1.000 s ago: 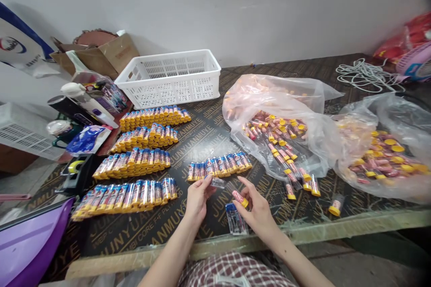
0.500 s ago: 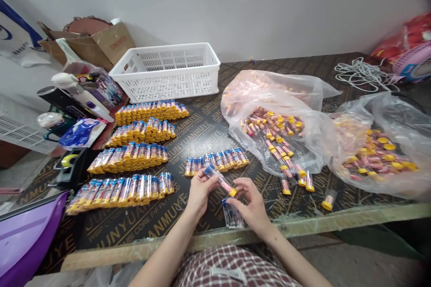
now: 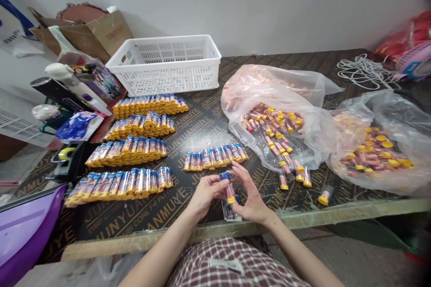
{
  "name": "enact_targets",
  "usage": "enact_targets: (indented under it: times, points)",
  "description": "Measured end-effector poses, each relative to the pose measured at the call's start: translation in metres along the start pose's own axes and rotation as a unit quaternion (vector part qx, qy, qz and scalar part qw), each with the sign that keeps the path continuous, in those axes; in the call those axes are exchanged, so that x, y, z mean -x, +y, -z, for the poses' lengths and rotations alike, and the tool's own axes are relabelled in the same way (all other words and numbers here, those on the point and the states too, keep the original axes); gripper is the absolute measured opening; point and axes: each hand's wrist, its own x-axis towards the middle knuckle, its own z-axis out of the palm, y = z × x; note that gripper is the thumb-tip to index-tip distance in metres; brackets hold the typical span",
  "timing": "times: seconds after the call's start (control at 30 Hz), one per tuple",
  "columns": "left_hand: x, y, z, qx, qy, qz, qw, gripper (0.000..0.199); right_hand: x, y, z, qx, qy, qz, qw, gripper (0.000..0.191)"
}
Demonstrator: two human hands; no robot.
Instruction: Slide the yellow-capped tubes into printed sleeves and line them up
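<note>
Left hand (image 3: 206,195) pinches tube (image 3: 229,189) (probably light, stiff, slick; best gripped mid-barrel), right hand (image 3: 252,199) half-open beside it.

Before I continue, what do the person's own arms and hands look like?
The left hand and right hand are ungloved, with no watch showing at either wrist. Both forearms are uncovered; no sleeves are in view. Below them shows a brown-and-white checked garment.
</note>
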Motion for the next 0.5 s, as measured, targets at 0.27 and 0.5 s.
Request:
enact_targets:
  times: [0.27, 0.5]
  points:
    - [0.0037, -0.0053, -0.0029, -0.004, 0.002, 0.015, 1.0, 0.042, 0.0042, 0.0023, -0.0033, -0.093, 0.003, -0.026, 0.995, 0.083]
    - [0.0054, -0.0043, -0.0063, -0.002, 0.001, 0.02, 1.0, 0.044, 0.004, 0.0005, -0.0041, -0.103, 0.017, -0.021, 0.994, 0.085]
